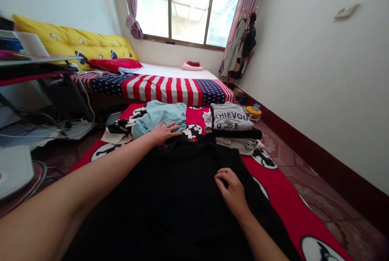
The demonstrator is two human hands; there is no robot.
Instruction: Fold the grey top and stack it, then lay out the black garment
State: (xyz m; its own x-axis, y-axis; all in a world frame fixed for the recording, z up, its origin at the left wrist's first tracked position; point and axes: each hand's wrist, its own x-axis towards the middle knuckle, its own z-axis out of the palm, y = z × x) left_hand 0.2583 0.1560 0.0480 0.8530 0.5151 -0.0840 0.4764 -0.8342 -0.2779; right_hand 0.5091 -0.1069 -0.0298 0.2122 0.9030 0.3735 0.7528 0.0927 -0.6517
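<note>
A black garment (182, 196) lies spread out on a red patterned blanket (282, 196). At its far left edge, my left hand (165, 132) rests with fingers stretched out, by a light blue garment (162, 113) in a loose heap. My right hand (232, 190) is over the right half of the black garment, fingers bent and a little apart, with nothing seen in them. Beyond it to the right stands a stack of folded clothes, topped by a grey shirt (231, 117) with dark lettering. Under the light blue garment, black-and-white cloth (121, 127) sticks out at the left.
A bed with a stars-and-stripes cover (164, 88) stands behind the blanket. To the left is a desk (39, 62) with cables and a white-topped stool (15, 170). A small yellow stool (253, 111) sits by the right wall, and clothes hang on a rack (240, 46).
</note>
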